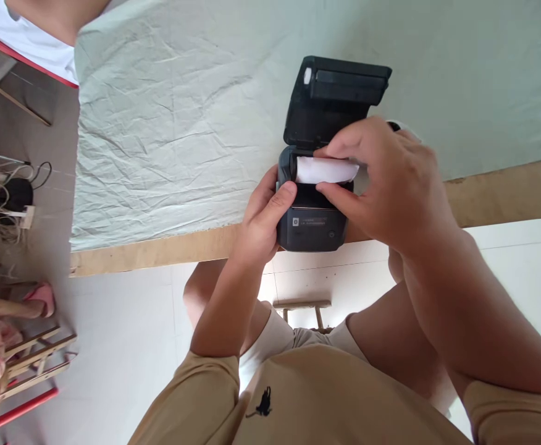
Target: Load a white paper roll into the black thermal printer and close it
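Observation:
A small dark label printer [314, 225] lies at the table's front edge with its lid [338, 99] swung up and back. My left hand [270, 207] is wrapped round the printer's left side, thumb on its upper rim. A roll of white paper [323, 170] sits in or just over the open compartment. My right hand [386, 179] pinches the roll near its right end between thumb and fingers. Behind that hand a white and black object [395, 125] shows in part; I cannot make out what it is.
A pale green cloth [182, 123] covers the table, and a bare wooden edge [196, 247] runs along its front. Another person's arm [62, 15] reaches in at the upper left. Tangled cables [2, 204] and a wooden chair [39, 358] stand at the left.

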Motion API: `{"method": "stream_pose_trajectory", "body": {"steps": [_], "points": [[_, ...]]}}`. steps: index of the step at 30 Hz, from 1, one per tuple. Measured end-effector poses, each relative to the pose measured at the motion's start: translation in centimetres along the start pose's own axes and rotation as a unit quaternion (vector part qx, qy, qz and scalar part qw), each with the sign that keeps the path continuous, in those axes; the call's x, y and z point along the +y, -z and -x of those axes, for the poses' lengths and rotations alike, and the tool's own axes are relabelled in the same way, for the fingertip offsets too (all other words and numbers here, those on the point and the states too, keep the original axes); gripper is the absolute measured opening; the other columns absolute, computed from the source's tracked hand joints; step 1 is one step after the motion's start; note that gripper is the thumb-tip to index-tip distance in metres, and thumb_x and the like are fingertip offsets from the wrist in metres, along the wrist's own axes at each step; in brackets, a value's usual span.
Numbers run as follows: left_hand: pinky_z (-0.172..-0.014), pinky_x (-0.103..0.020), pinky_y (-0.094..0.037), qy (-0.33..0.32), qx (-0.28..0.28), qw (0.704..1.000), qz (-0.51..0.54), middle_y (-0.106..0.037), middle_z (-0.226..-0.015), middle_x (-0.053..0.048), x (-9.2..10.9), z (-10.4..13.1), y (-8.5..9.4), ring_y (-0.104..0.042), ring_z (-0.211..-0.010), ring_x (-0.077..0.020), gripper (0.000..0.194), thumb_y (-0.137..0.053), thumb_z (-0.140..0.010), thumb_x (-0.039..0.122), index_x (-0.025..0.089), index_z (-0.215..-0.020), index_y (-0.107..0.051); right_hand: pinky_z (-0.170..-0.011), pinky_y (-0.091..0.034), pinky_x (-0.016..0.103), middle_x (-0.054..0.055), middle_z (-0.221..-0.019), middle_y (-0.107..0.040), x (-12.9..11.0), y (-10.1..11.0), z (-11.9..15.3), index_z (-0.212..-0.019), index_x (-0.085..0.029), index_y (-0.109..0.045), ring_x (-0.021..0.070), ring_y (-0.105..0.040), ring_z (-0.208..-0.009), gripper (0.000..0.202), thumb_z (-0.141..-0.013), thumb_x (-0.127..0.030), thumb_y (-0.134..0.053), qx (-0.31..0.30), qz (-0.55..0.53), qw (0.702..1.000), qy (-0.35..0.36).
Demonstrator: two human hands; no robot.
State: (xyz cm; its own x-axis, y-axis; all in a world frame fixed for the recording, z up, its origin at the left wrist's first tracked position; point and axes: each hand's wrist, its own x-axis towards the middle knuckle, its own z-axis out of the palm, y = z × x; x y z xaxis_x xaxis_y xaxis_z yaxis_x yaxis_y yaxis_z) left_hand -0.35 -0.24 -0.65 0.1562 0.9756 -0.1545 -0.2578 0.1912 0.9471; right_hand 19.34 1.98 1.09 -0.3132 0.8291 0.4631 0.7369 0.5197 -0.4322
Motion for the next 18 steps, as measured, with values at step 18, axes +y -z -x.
{"method": "stream_pose_trajectory", "body": {"steps": [18], "points": [[-0.1, -0.045, -0.068, -0.068, -0.024, 0.996, -0.043, -0.077, -0.13, -0.006, -2.0, -0.6, 1.6, -0.077, -0.131, -0.0359, 0.09, -0.098, -0.079, 0.061, 0.034, -0.155, -0.056, -0.071, -0.053, 0.038, 0.001, -0.092, -0.075, -0.5, -0.5, 0.4, -0.095, -0.028, -0.064, 0.0211, -0.074, -0.09, 0.013, -0.1, -0.017, -0.066, 0.201, -0.194, 0.957, 0.076]]}}
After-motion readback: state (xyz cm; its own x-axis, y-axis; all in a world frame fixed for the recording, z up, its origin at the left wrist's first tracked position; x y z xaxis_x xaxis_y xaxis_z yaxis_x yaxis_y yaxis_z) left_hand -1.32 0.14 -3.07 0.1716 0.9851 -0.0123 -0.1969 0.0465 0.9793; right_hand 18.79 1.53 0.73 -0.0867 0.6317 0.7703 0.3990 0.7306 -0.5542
